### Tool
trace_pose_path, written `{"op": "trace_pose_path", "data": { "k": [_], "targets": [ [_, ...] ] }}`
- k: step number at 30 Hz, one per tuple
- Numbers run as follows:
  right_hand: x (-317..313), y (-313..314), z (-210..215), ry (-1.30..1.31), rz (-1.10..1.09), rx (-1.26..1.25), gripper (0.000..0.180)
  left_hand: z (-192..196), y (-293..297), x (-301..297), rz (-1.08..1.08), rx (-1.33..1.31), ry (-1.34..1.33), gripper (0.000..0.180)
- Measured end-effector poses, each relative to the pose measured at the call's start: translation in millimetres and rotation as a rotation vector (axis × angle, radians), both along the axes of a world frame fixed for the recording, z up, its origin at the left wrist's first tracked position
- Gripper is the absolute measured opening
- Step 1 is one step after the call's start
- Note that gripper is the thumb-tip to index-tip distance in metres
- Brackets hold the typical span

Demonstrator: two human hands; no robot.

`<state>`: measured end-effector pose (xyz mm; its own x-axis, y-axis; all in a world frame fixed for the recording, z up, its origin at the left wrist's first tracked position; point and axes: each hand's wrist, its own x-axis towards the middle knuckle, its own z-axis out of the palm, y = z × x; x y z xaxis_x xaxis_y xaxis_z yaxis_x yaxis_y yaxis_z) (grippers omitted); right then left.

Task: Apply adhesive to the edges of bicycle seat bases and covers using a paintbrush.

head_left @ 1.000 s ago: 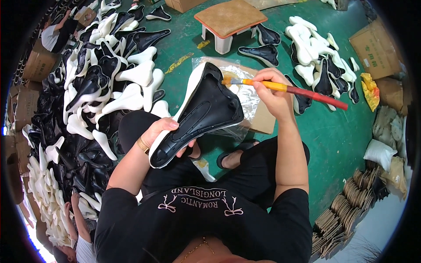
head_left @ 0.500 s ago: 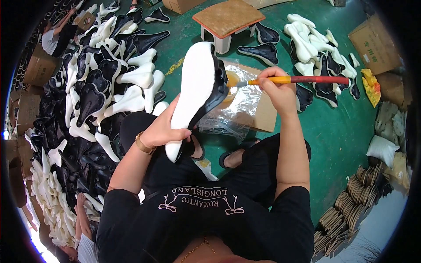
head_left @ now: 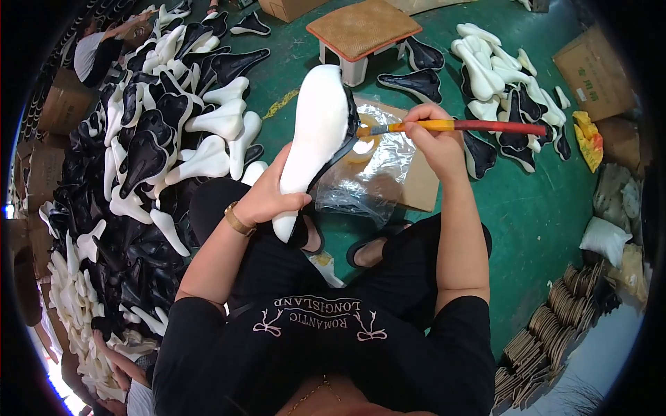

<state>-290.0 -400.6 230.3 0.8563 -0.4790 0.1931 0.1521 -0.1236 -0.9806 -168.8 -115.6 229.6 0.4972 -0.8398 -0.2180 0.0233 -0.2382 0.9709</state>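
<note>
My left hand (head_left: 267,196) grips the narrow nose of a bicycle saddle (head_left: 316,132), held up with its white foam side facing me and its black shell edge on the right. My right hand (head_left: 436,142) holds a paintbrush (head_left: 479,127) with a red and yellow handle. The brush's bristles touch the saddle's black right edge. Under both hands lies a clear plastic bag (head_left: 368,173) on a piece of brown cardboard (head_left: 420,184) on the green floor. I sit with my legs apart in black clothes.
A big heap of black and white saddles (head_left: 159,139) fills the left side. A smaller pile (head_left: 506,90) lies at the upper right. A low stool (head_left: 364,31) stands ahead. Cardboard boxes (head_left: 590,62) and stacked cardboard pieces (head_left: 555,319) are on the right. Another person (head_left: 97,52) sits far left.
The saddle has turned from its black underside to its white foam side and now stands more upright. The brush has shifted from the saddle's rear toward its right edge.
</note>
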Motion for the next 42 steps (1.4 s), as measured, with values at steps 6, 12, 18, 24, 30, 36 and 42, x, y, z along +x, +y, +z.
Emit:
{"op": "trace_pose_path", "data": {
  "k": [6,12,18,24,30,36,42],
  "targets": [
    [-1.7,10.6,11.9,-0.055,0.046,-0.303,0.005,7.6,-8.6,-0.6,-0.006,0.017,0.051,0.094],
    [-1.6,55.7,27.8,-0.194,0.23,-0.389,0.009,-6.1,-36.7,-1.7,0.153,-0.196,0.074,0.082],
    [-6.3,53.2,33.6,-0.178,0.286,-0.419,0.009,-9.5,-45.8,3.5,0.183,-0.211,0.196,0.071],
    [-11.4,61.0,39.7,-0.136,0.484,-0.347,0.007,-3.6,-52.2,11.6,0.262,-0.297,0.214,0.055],
    [-6.3,25.0,-0.1,-0.132,0.189,0.23,0.006,0.4,-35.5,29.1,0.256,-0.332,-0.048,0.055],
    [16.0,14.4,-57.1,0.183,-0.033,-0.333,0.008,60.5,-9.0,5.3,0.204,-0.583,0.623,0.049],
    [12.5,8.3,-2.9,-0.064,-0.155,-0.102,0.006,84.0,-3.7,-11.5,0.056,-0.008,-0.273,0.049]
  ]
}}
